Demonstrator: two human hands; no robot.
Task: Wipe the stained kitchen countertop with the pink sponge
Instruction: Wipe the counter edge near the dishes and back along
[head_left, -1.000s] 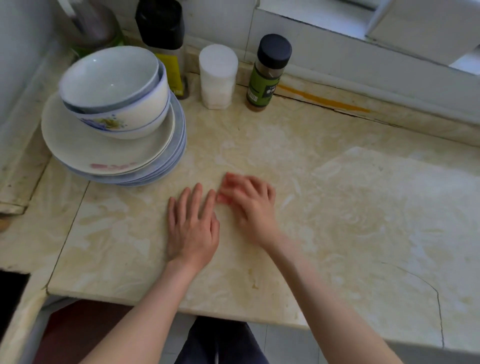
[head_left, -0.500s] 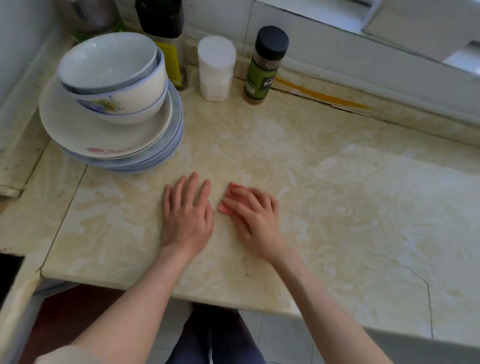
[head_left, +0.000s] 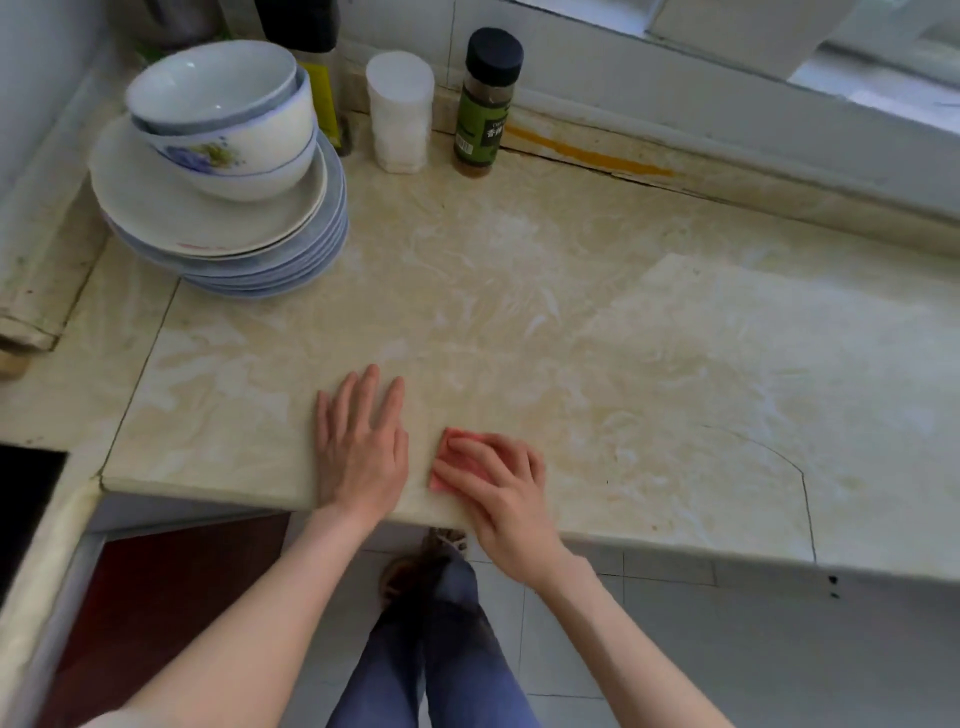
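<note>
Currently the right hand (head_left: 498, 483) presses the pink sponge (head_left: 447, 460) flat-fingered; the left hand (head_left: 358, 447) lies spread at its 9 o'clock. Maintain even pressure; overlap strokes across the surface (head_left: 675, 364) toward 12 o'clock.

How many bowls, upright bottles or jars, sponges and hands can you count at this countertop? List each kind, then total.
Bowls: 2 (top bowl, flowered bowl)
Bottles or jars: 3 (dark bottle, white jar, spice jar)
Sponges: 1 (pink sponge)
Hands: 2 (left hand, right hand)
Total: 8

stacked bowls (head_left: 223, 117) on plates (head_left: 228, 234), spice jar (head_left: 485, 104), white container (head_left: 399, 111)
</note>
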